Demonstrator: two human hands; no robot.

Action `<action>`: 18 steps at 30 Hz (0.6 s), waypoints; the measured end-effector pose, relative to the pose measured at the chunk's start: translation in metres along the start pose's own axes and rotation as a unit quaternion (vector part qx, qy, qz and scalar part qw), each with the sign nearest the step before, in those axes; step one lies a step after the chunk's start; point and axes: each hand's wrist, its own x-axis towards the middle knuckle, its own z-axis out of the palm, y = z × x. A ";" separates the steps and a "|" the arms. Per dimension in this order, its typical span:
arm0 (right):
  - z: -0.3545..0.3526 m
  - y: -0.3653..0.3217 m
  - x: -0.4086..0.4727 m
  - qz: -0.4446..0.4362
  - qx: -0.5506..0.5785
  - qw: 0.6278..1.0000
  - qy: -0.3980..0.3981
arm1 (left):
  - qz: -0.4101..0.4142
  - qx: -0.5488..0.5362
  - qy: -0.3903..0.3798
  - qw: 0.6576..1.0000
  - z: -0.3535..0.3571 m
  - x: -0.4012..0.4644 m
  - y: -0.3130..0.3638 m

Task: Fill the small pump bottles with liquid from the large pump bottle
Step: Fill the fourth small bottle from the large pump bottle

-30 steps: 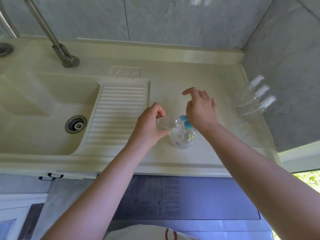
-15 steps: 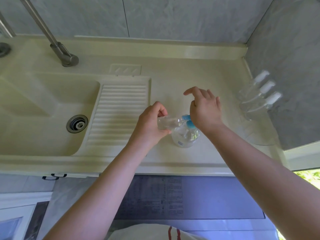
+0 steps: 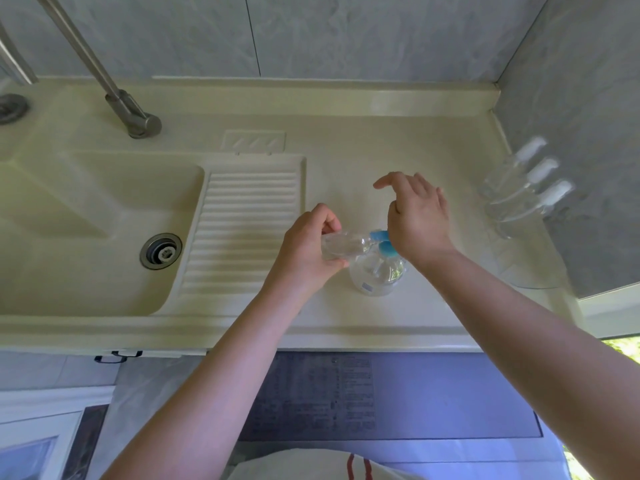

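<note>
A large clear pump bottle [image 3: 375,277] with a blue pump head [image 3: 381,239] stands on the cream counter near its front edge. My left hand [image 3: 306,252] grips a small clear bottle [image 3: 346,245], tilted on its side with its mouth at the blue spout. My right hand [image 3: 415,220] rests palm-down on the pump head, its fingers spread and lifted. Three small clear bottles with white pump caps [image 3: 526,183] stand together at the right wall.
A cream sink [image 3: 86,237] with a metal drain [image 3: 161,251] lies at the left, with a ribbed drainboard [image 3: 242,230] beside it. A steel tap [image 3: 135,116] rises at the back left. Grey tiled walls close the back and right.
Both hands and the bottles hold nearly the same pose. My right hand stays on the blue pump head with only a slight shift.
</note>
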 end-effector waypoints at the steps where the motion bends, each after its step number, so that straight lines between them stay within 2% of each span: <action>1: 0.000 0.000 0.000 0.010 0.007 1.000 0.001 | -0.002 0.000 -0.002 1.000 0.000 0.000 0.000; 7: -0.007 0.001 0.005 0.045 0.085 0.995 -0.014 | 0.004 -0.006 0.000 1.000 -0.001 -0.003 -0.001; 11: -0.006 -0.002 0.001 0.025 0.063 0.997 -0.032 | 0.010 -0.003 0.000 1.000 0.000 -0.003 -0.001; 15: 0.001 -0.003 -0.001 0.025 0.018 0.999 -0.015 | 0.009 0.009 -0.002 1.000 0.001 0.001 -0.002; 18: -0.002 -0.001 0.001 0.051 0.061 0.996 -0.025 | 0.003 0.007 -0.002 1.000 0.001 0.002 -0.001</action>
